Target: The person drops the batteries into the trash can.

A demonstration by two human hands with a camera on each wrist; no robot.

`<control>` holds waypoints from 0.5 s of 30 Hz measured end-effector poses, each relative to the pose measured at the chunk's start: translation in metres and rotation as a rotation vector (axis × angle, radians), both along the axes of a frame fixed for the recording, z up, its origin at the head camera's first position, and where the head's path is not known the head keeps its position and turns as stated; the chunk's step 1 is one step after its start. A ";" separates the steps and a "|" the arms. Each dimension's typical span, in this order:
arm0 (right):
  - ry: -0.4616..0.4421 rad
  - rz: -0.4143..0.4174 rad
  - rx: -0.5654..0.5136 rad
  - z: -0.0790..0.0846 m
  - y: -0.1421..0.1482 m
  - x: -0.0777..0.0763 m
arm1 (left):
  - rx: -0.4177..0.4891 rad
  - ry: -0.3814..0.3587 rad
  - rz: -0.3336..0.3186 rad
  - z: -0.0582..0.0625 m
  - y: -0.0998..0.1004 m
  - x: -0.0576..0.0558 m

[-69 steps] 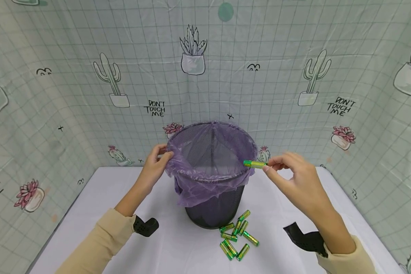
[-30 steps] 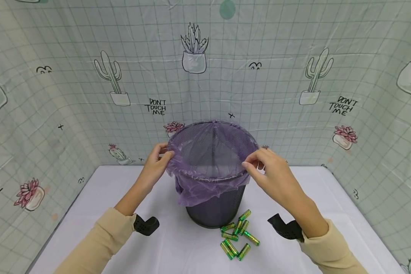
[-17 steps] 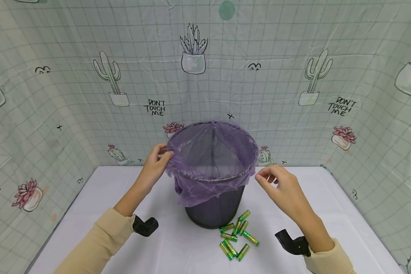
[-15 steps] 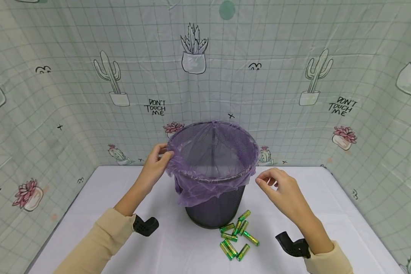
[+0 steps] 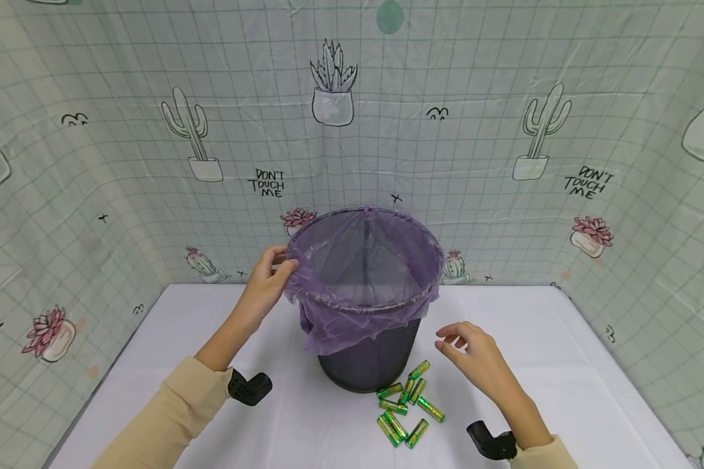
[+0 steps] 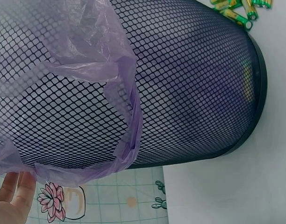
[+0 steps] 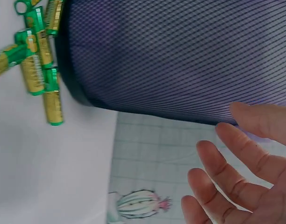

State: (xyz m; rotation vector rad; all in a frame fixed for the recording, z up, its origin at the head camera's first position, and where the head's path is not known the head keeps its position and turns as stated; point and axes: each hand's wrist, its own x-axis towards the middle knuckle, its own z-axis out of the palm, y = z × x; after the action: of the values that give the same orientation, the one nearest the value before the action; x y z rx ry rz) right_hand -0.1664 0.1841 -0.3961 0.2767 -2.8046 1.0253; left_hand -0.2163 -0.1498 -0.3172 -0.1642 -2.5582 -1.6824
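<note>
A black wire-mesh wastebasket (image 5: 366, 368) stands upright, its rim draped with a thin purple plastic bag (image 5: 346, 326). My left hand (image 5: 268, 277) grips the bag-covered rim on the left, thumb on the near side; its fingers (image 6: 24, 189) show only partly in the left wrist view. Beside the basket's right side my right hand (image 5: 472, 355) hovers with loosely bent fingers and holds nothing. Several green-and-gold batteries (image 5: 430, 409) lie in a loose cluster at the basket's front right foot, just below that hand. Through the mesh near the base, a yellow-green patch (image 6: 247, 79) shows faintly.
A white-covered table (image 5: 305, 436) carries everything. Close behind it hangs a gridded cloth backdrop (image 5: 475, 169) printed with cacti. Black wrist-worn devices (image 5: 249, 388) sit at both cuffs.
The right hand carried a battery to the basket's mouth, moved over the rim, then came back without it and lowered toward the cluster. The left hand stayed on the rim.
</note>
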 end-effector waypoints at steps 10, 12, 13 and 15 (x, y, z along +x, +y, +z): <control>-0.129 -0.015 -0.023 -0.043 0.001 -0.010 | 0.010 -0.009 0.004 0.000 0.000 0.001; -0.146 -0.007 -0.033 -0.050 0.001 -0.012 | 0.012 -0.010 0.004 0.000 0.000 0.002; -0.152 -0.005 -0.038 -0.054 0.002 -0.012 | 0.011 -0.010 0.004 0.000 0.001 0.002; -0.159 0.000 -0.046 -0.061 0.002 -0.013 | 0.009 -0.011 0.003 0.000 0.001 0.002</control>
State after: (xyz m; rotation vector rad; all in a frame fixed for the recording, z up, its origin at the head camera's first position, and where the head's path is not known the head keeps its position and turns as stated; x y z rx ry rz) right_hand -0.1797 0.1860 -0.4570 0.1985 -2.9157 1.1580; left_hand -0.2145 -0.1488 -0.3169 -0.1511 -2.5566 -1.6988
